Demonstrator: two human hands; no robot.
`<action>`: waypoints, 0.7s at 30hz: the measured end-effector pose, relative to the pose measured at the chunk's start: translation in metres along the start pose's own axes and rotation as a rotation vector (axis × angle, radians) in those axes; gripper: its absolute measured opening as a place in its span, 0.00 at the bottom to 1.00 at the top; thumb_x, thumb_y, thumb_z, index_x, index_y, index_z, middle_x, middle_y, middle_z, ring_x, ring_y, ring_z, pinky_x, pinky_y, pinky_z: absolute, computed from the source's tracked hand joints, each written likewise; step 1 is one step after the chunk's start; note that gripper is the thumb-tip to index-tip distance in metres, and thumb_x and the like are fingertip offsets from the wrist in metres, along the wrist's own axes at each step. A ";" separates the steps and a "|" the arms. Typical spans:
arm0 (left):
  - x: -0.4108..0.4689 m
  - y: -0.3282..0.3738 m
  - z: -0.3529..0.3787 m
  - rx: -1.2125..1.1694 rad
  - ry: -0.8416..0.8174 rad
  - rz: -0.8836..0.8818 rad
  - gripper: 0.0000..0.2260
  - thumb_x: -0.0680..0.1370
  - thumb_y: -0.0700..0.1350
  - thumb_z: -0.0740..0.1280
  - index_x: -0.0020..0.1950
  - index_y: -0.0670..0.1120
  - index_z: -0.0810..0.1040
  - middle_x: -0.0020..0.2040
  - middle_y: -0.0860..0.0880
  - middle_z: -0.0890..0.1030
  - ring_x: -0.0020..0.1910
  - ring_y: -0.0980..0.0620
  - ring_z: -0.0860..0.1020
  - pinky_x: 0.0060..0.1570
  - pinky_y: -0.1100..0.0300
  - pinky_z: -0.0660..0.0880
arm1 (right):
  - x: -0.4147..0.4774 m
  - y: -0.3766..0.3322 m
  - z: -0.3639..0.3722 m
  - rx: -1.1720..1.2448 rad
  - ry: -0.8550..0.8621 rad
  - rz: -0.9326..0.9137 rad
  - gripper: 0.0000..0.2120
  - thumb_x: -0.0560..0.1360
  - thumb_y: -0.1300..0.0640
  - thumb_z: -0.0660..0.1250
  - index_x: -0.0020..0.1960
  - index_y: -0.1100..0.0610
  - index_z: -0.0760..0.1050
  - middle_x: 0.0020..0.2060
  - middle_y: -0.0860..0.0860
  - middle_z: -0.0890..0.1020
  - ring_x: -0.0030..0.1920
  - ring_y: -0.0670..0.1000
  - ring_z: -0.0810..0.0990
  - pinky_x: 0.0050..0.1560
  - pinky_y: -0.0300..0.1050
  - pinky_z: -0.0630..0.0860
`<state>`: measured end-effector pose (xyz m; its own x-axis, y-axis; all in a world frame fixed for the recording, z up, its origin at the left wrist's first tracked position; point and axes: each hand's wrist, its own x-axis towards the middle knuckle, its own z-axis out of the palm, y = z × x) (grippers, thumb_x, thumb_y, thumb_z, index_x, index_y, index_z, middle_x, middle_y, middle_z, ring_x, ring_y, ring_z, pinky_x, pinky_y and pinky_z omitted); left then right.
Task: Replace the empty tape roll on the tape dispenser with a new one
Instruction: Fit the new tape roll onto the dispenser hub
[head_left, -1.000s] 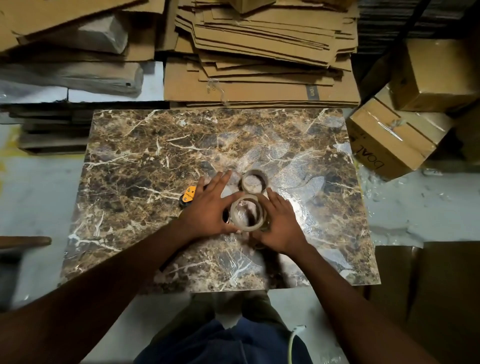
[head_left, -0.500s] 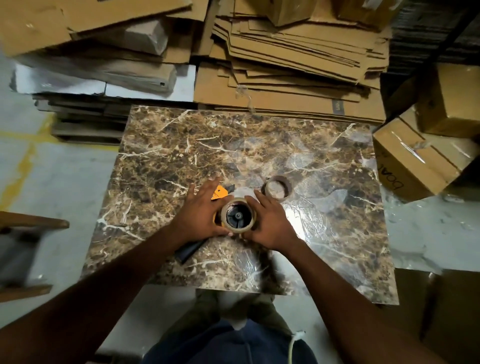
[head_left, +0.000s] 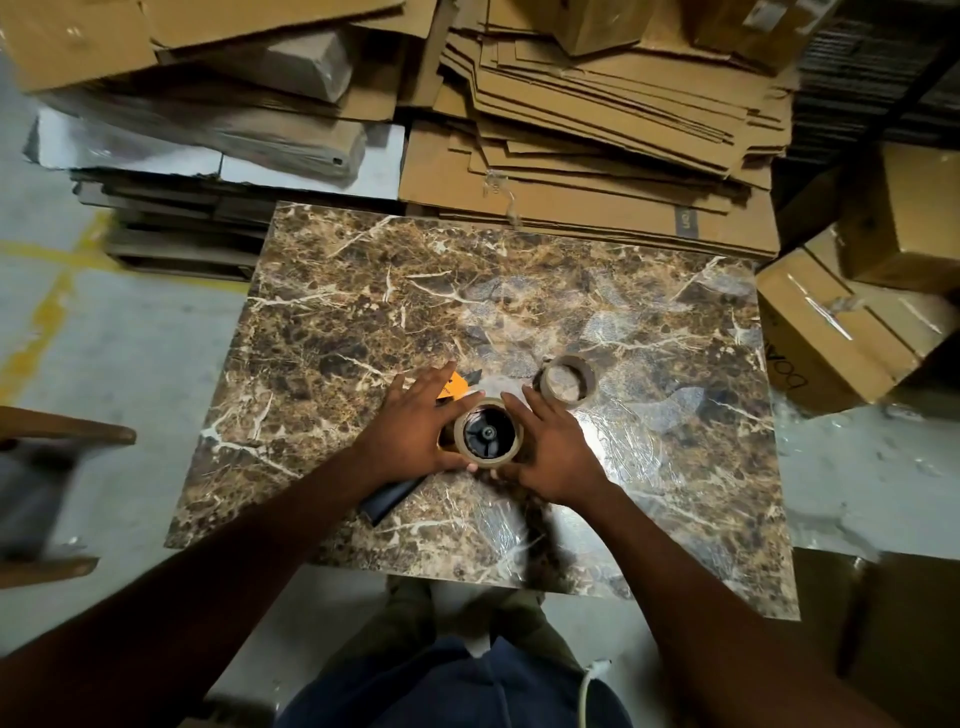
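A new brown tape roll (head_left: 511, 451) sits around the black hub (head_left: 485, 432) of the tape dispenser, which lies flat on the marble table (head_left: 363, 312). The dispenser's orange part (head_left: 451, 387) shows past my fingers and its black handle (head_left: 387, 500) sticks out under my left wrist. My left hand (head_left: 413, 431) presses on the dispenser at the roll's left side. My right hand (head_left: 553, 449) cups the roll's right side. The empty cardboard core (head_left: 565, 382) lies on the table just beyond my right hand.
Flattened cardboard sheets (head_left: 597, 130) are stacked behind the table. Sealed cartons (head_left: 852, 332) stand at the right. Wrapped bundles (head_left: 234, 93) lie at the back left. A wooden piece (head_left: 62, 431) juts in from the left over the concrete floor.
The new roll, held up off the table a second ago, now sits on the dispenser's hub. The view has shifted, so the table appears further right.
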<state>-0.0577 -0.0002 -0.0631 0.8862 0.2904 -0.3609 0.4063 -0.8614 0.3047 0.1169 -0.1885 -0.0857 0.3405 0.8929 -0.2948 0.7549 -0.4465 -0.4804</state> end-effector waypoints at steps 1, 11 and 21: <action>0.001 -0.001 0.001 -0.020 -0.012 -0.005 0.47 0.71 0.76 0.67 0.85 0.65 0.53 0.88 0.46 0.41 0.86 0.40 0.46 0.81 0.30 0.47 | 0.000 0.000 0.000 0.024 -0.008 0.008 0.56 0.64 0.17 0.61 0.83 0.46 0.56 0.82 0.56 0.62 0.81 0.63 0.59 0.76 0.64 0.64; 0.005 0.008 0.004 -0.247 -0.056 -0.069 0.45 0.71 0.71 0.73 0.83 0.71 0.53 0.88 0.49 0.42 0.86 0.44 0.41 0.79 0.31 0.52 | 0.001 0.011 0.001 0.310 -0.086 0.101 0.52 0.65 0.31 0.79 0.81 0.38 0.57 0.73 0.43 0.76 0.71 0.48 0.76 0.67 0.55 0.77; 0.007 0.002 0.011 -0.167 -0.061 -0.078 0.44 0.72 0.74 0.70 0.84 0.68 0.53 0.87 0.52 0.39 0.86 0.44 0.43 0.82 0.33 0.50 | 0.009 0.005 -0.004 0.143 -0.104 0.066 0.50 0.64 0.32 0.76 0.80 0.41 0.59 0.69 0.49 0.79 0.66 0.55 0.79 0.63 0.54 0.77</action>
<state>-0.0534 -0.0046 -0.0748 0.8377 0.3233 -0.4401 0.5087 -0.7549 0.4138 0.1260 -0.1830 -0.0879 0.3208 0.8539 -0.4097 0.6429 -0.5140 -0.5678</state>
